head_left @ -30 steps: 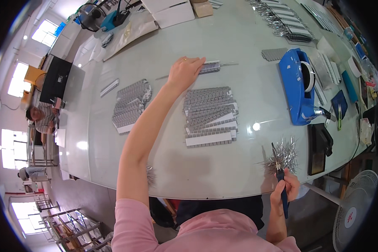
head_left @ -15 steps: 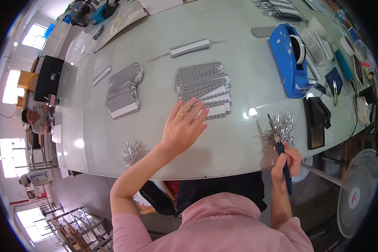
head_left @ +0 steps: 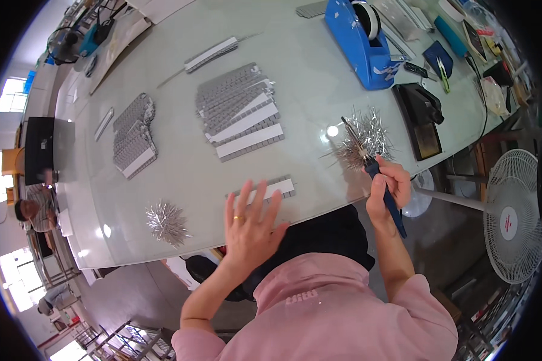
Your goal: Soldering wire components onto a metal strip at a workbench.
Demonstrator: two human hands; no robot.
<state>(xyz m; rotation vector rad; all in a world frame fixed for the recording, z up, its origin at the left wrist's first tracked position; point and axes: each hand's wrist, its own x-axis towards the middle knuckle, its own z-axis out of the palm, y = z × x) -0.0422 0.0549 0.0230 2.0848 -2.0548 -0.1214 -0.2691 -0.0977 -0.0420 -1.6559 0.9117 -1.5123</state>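
Observation:
My left hand (head_left: 250, 225) lies with its fingers spread over a single grey segmented strip (head_left: 279, 188) with a white band, close to the table's front edge. Its fingers cover part of that strip. In my right hand (head_left: 389, 189) is a soldering iron (head_left: 384, 183), held by its dark blue handle with the metal tip pointing up and left. Behind that tip sits a bunch of silvery wire pieces (head_left: 373, 135). Beyond my left hand lies a fanned stack of grey strips (head_left: 235, 99), some showing white bands.
A smaller strip pile (head_left: 135, 141) and another wire bunch (head_left: 166, 222) lie on the left. Farther back is a wired strip (head_left: 211, 55). On the right stand a blue tape dispenser (head_left: 358, 45), a black iron stand (head_left: 418, 114) and a fan (head_left: 509, 219).
My left hand has drawn a strip from the stack toward the front edge. The view has turned, so the table appears shifted left; my right hand still holds the soldering iron.

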